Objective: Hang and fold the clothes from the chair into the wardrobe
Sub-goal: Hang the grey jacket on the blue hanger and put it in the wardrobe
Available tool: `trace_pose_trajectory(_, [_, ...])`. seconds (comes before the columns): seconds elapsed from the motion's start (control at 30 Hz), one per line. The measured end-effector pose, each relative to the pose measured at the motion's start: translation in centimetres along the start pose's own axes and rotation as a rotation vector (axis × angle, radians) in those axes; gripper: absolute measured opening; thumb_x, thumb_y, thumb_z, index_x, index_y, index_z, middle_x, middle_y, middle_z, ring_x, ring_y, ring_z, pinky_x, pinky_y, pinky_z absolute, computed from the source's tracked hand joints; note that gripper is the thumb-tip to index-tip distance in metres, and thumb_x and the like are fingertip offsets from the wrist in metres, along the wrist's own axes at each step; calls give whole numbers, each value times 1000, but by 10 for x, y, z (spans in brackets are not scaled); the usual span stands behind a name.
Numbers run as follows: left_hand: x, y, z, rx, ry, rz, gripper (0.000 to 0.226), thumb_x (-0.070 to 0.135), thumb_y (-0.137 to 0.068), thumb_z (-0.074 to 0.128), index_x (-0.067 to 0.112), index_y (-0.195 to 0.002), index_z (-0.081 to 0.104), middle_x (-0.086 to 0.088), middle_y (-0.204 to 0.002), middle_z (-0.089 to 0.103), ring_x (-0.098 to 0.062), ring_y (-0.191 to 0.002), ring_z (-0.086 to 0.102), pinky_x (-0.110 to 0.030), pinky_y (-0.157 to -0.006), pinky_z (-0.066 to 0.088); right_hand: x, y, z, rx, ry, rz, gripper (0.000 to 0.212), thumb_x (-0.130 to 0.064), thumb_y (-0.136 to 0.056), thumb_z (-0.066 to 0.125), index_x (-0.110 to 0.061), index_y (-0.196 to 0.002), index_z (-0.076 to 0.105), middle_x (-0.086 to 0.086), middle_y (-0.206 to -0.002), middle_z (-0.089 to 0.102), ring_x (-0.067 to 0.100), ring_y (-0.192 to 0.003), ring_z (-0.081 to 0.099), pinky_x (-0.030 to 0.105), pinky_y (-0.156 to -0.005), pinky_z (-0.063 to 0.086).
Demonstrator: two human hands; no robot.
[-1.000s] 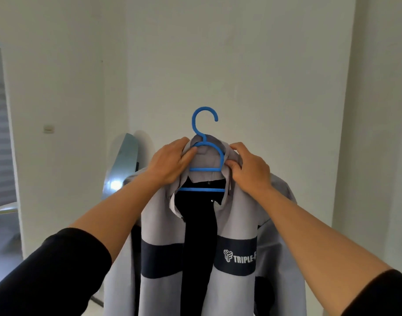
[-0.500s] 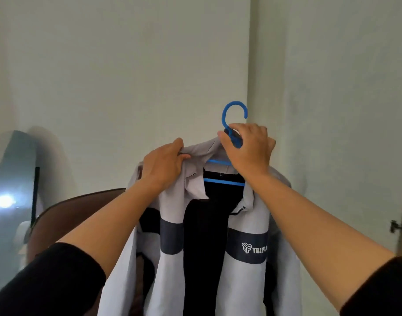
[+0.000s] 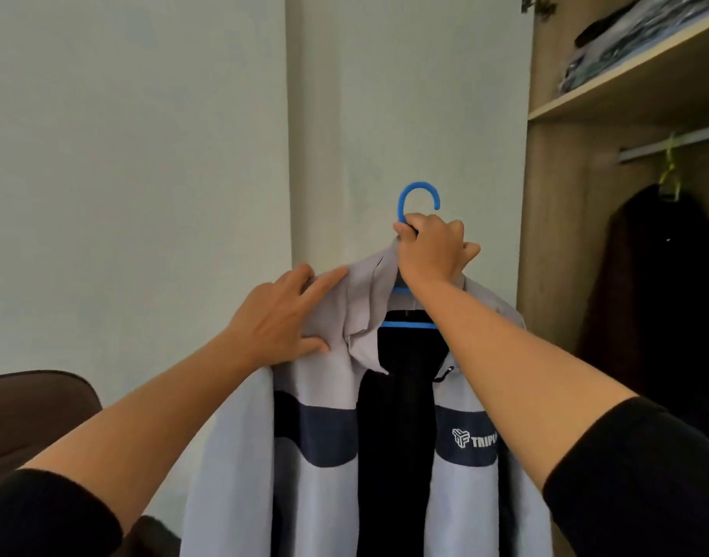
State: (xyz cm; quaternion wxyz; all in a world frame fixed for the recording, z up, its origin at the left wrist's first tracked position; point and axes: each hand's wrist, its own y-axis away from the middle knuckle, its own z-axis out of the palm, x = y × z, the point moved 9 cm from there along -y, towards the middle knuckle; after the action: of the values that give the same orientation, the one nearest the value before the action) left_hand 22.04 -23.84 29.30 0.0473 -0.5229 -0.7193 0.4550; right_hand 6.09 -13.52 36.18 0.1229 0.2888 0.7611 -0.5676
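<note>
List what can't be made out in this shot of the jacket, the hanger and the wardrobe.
Head view only:
- Blue hanger: its neck is hidden inside the right hand; its shoulders lie under the grey jacket.
- Jacket logo: cut short by the right forearm.
- Jacket hem: cut off by the bottom edge.
- Wardrobe rail: blurred, runs off the right edge.
- Top-shelf items: blurred, unidentifiable.

White letters "TRIPL" follow a small white square emblem on the dark navy band (image 3: 465, 440) across the chest of the grey jacket (image 3: 328, 379). The person's right forearm cuts the word off, so the rest cannot be read.
</note>
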Motion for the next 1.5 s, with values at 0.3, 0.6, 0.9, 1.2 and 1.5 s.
trace_pose_trajectory(0.3, [59,-81,38,91,167,-98,94,53,-73,70,45,-139,3,-6,-95,43,-18,-63,38,-28,-50,34,76,-61,-20,83,-37,-20,25,-39,-97,44,-30,-83,62,-8,-82,57,19,-98,43,34,-75,21])
trace_pose_trajectory(0.6, [94,-151,73,50,257,-151,105,54,-71,71,34,-147,2,-7,-102,43,-22,-74,46,-29,-59,35,136,-53,-8,166,144,-60,74,-69,-78,51,-30,-139,38,4,-139,31,24,-127,29,46,-99,24])
trace_pose_trajectory(0.9, [111,-204,98,55,261,-87,105,53,-71,71,32,-150,5,-10,-116,46,-30,-91,57,-31,-62,33,177,-83,12,-33,377,-119,60,-53,-89,49,-52,-142,19,5,-140,33,23,-130,31,51,-104,24])
trace_pose_trajectory(1.2, [121,-266,128,116,333,53,107,61,-68,69,21,-150,14,-8,-125,47,-30,-105,56,-34,-71,43,206,-131,13,164,552,21,42,-44,-97,37,-31,-136,42,11,-128,49,30,-118,44,44,-97,28])
trace_pose_trajectory(1.5, [141,-314,123,237,497,212,97,53,-74,69,20,-150,16,-11,-124,48,-32,-104,56,-36,-77,43,220,-156,-13,368,665,95,37,-40,-98,35,-26,-131,44,9,-128,47,30,-117,43,41,-93,30])
